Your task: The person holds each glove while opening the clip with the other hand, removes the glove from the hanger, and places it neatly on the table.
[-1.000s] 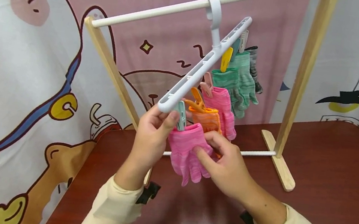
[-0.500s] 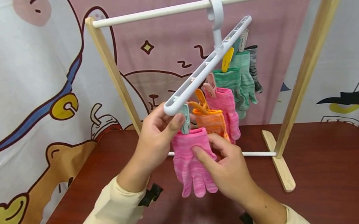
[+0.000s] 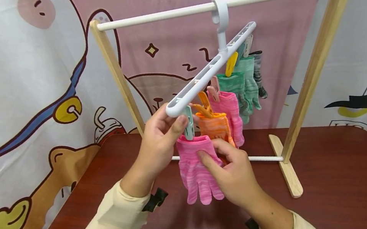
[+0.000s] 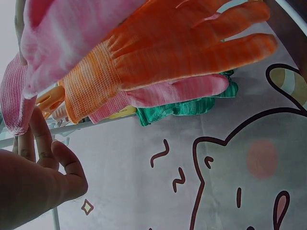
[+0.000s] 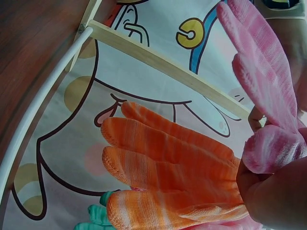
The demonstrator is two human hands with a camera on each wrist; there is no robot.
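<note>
My left hand [image 3: 158,138] is at the near end of the white hanger [image 3: 192,86], thumb and fingers pinching a pale green clothespin [image 3: 189,123]. Just below that clothespin hangs a pink glove [image 3: 193,170], fingers down, its cuff at the clip's lower end. With thumb in front and fingers behind, my right hand [image 3: 236,172] pinches the glove's right side. An orange glove [image 3: 215,125] on an orange clothespin [image 3: 205,106] hangs right behind; it fills much of the right wrist view, beside the pink glove [image 5: 268,72].
Farther along the hanger hang another pink glove [image 3: 230,111], green gloves [image 3: 248,80] and a dark grey knit piece [image 3: 258,70]. The hanger hooks over the white rod [image 3: 161,17] of a wooden rack [image 3: 307,88] on a brown table [image 3: 346,171]. A printed cloth [image 3: 55,55] stands behind.
The hanger's near end has shifted slightly right, with the left hand and clothespin. The pink glove has moved right and lower, and more of its fingers show. The right hand keeps its pinch.
</note>
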